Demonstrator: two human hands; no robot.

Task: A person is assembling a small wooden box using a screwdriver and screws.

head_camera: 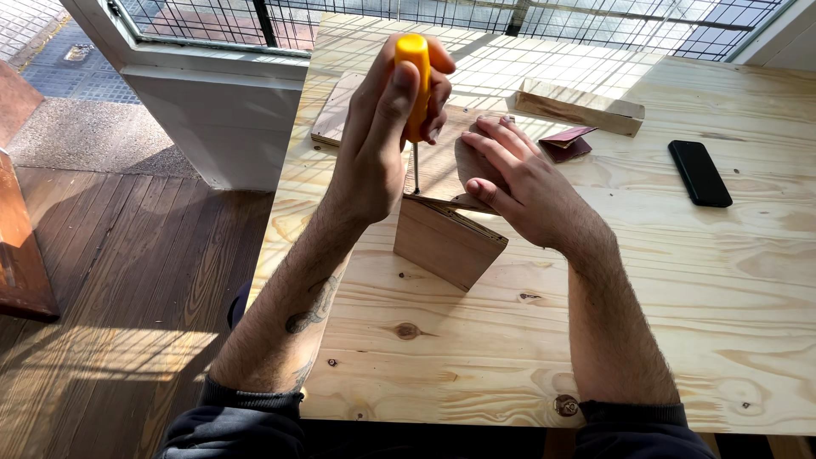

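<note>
My left hand [382, 136] is wrapped around the yellow handle of a screwdriver [414, 64], held upright with its thin metal shaft pointing down onto the top edge of a small wooden box-like piece [446, 242]. That piece stands on the pale wooden table [476, 357]. My right hand [518, 178] lies flat on the top panel of the wooden piece, fingers spread and pressing on it, just right of the screwdriver shaft.
A black phone [699, 172] lies at the right of the table. A wooden block [580, 106] and a folded dark red sheet [568, 143] sit behind my hands. A flat wooden board [336, 110] lies at the back left. The table's left edge drops to a wooden floor [127, 255].
</note>
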